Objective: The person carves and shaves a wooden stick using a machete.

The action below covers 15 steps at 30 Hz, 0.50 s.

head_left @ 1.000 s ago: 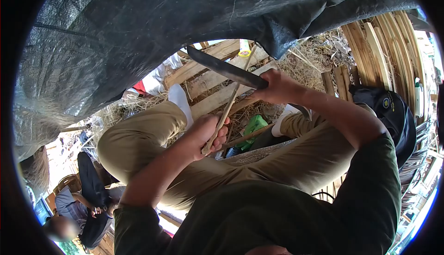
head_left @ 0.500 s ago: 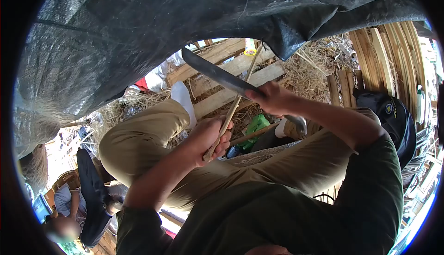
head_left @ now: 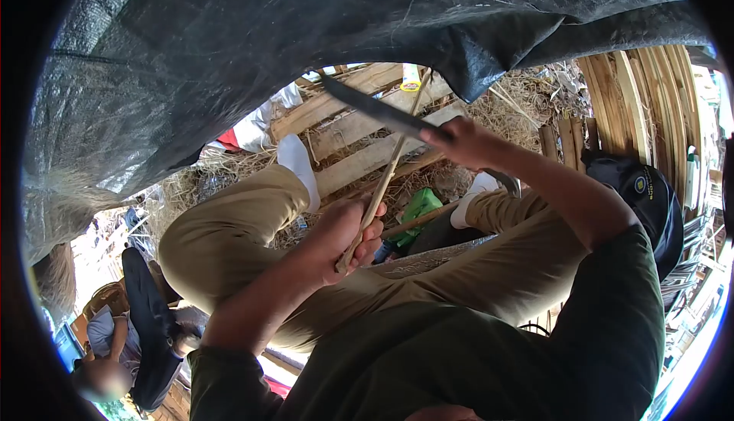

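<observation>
My left hand (head_left: pixel 352 234) is closed around the lower end of a long thin wooden stick (head_left: pixel 388 169), which slants up and away from me. In my right hand (head_left: pixel 462 144) is a machete (head_left: pixel 375 109) with a broad dark blade pointing to the upper left. The blade crosses the stick above my left hand; whether it touches the wood I cannot tell. Below my right fist the curved end of the machete's handle (head_left: pixel 508 182) shows. Both hands are over my lap, between my bent knees in tan trousers (head_left: pixel 229 238).
A dark tarp (head_left: pixel 252 31) hangs low overhead. Wooden slats (head_left: pixel 359 157) and straw (head_left: pixel 505 119) lie ahead, with a green plastic bag (head_left: pixel 420 211) near my feet. Upright boards (head_left: pixel 646 104) and a black backpack (head_left: pixel 638 199) are at right. Another person (head_left: pixel 141 337) sits at lower left.
The machete has shifted slightly up and to the right with my right hand, its blade moving along the stick away from my left hand. My left hand keeps its hold on the stick.
</observation>
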Tool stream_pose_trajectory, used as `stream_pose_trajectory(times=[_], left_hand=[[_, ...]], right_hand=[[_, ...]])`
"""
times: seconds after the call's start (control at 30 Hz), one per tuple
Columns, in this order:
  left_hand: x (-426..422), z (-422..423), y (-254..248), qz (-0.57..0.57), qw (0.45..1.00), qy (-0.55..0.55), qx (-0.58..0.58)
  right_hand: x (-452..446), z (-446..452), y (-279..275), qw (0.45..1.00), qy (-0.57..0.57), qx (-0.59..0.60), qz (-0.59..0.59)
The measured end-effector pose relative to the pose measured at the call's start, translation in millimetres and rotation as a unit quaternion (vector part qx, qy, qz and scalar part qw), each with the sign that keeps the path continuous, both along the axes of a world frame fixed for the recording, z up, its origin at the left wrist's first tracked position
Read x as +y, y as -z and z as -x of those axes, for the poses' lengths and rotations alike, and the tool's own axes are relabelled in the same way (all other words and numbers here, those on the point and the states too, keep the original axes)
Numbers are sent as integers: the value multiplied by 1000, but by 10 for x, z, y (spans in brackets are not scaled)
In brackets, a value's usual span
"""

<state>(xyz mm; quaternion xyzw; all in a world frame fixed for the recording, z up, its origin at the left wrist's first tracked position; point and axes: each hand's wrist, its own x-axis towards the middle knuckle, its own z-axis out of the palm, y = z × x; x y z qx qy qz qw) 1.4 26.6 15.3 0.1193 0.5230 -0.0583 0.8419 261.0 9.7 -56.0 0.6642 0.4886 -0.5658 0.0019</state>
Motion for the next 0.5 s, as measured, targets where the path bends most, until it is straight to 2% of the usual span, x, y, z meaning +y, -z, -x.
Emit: stream_pose_trajectory(times=[0.07,0.2,0.23,0.37,0.47,0.5], left_hand=[[53,9,-48,13,1000,-3,-12],[46,-3,-74,22,1000,7,-7],[40,-15,-81,22,1000,2,-6],[25,16,-39,35,999,-22,-30],[32,-10,-100,39,999,-22,-16],[4,10,-91,46,998,-31,-23]], right_hand=[[-1,-57,74,998,67,-12,10],[-216,298,-188,996,10,21,-86],[-132,279,-355,998,47,47,13],[20,-11,-41,998,62,-23,6],[-148,241,-241,996,77,46,21],[-239,335,-239,995,23,56,-76]])
